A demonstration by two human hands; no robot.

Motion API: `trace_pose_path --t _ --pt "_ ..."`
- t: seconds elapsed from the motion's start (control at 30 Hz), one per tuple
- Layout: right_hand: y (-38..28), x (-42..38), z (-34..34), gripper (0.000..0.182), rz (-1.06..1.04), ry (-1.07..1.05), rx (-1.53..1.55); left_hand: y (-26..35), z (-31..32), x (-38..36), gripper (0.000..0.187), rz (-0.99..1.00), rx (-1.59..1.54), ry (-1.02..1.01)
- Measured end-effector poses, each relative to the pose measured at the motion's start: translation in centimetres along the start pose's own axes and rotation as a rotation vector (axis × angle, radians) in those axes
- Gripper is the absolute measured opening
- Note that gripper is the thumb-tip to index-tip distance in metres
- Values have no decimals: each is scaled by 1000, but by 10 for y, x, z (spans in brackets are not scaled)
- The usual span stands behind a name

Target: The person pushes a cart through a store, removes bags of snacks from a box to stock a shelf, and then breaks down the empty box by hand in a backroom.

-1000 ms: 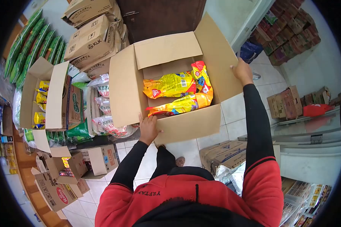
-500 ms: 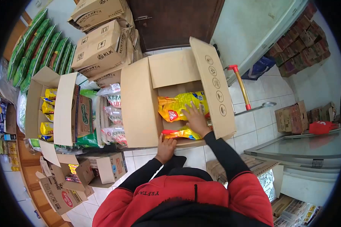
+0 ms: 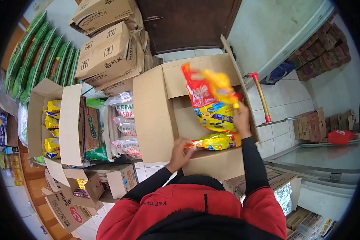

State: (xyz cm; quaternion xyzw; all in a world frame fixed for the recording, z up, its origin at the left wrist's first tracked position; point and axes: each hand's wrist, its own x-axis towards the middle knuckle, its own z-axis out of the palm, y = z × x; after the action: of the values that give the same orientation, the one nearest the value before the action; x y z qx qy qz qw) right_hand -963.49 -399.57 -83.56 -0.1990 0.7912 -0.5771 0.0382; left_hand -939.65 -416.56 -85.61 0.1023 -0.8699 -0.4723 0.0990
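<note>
An open cardboard box (image 3: pixel 155 120) stands in front of me. My right hand (image 3: pixel 241 119) grips a large red and yellow snack bag (image 3: pixel 216 112) by its right side, lifting it tilted above the box; the bag's top is blurred by motion. A second yellow snack bag (image 3: pixel 217 142) lies along the near wall inside the box. My left hand (image 3: pixel 181 154) reaches over the near left rim, its fingers closed at the red left end of that second bag.
Stacked cartons (image 3: pixel 108 54) and green sacks (image 3: pixel 32 56) stand at the upper left. An open box of yellow packets (image 3: pixel 52 126) is farther left, beside white plastic-wrapped packs (image 3: pixel 126 126). A red-and-gold handle (image 3: pixel 260 98) stands right of the box, near the doorway.
My right hand has picked up the upper snack bag and swung it up and rightward. My left hand has shifted slightly right, onto the second bag's end. The camera view has shifted slightly.
</note>
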Motion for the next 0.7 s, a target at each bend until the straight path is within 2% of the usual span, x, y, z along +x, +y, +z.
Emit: trace_pose_path --t 0.07,0.1,0.13,0.2,0.23,0.3,0.33,0.43,0.47,0.5,0.57,0.6,0.63,0.7 --pt "-36 7 -31 18 130 -86 355 -7 3 23 53 -110 -339 176" --pt "-44 10 -42 18 196 -141 479 5 -10 41 70 -70 -377 192" --pt "-58 11 -50 18 197 -134 476 24 -27 59 88 -30 -415 209" --pt "-80 9 -54 19 247 -257 659 41 -53 83 108 -82 -788 -78" --pt "-84 5 -50 19 247 -253 658 48 -62 84 108 -81 -790 -82" --pt "-92 -4 -36 20 354 -361 773 64 -77 81 108 -75 -1149 -356" --pt "-96 -9 -29 20 351 -372 774 74 -82 77 105 -135 -1010 -300" --pt "-104 -27 -4 20 318 -321 814 81 -93 52 102 -202 -904 -155" --pt "-106 -33 4 21 359 -327 804 67 -96 35 89 -242 -872 -143" --pt "-108 -40 12 22 400 -339 792 70 -95 20 89 -240 -867 -107" --pt "-113 -55 25 22 418 -450 843 76 -96 -14 76 -398 -921 18" --pt "-119 -65 31 23 453 -510 876 74 -99 -34 70 -395 -950 61" --pt "-128 -73 38 25 487 -574 906 75 -104 -56 73 -394 -941 113" --pt "-144 -87 50 26 417 -675 903 74 -110 -100 76 -308 -901 202"
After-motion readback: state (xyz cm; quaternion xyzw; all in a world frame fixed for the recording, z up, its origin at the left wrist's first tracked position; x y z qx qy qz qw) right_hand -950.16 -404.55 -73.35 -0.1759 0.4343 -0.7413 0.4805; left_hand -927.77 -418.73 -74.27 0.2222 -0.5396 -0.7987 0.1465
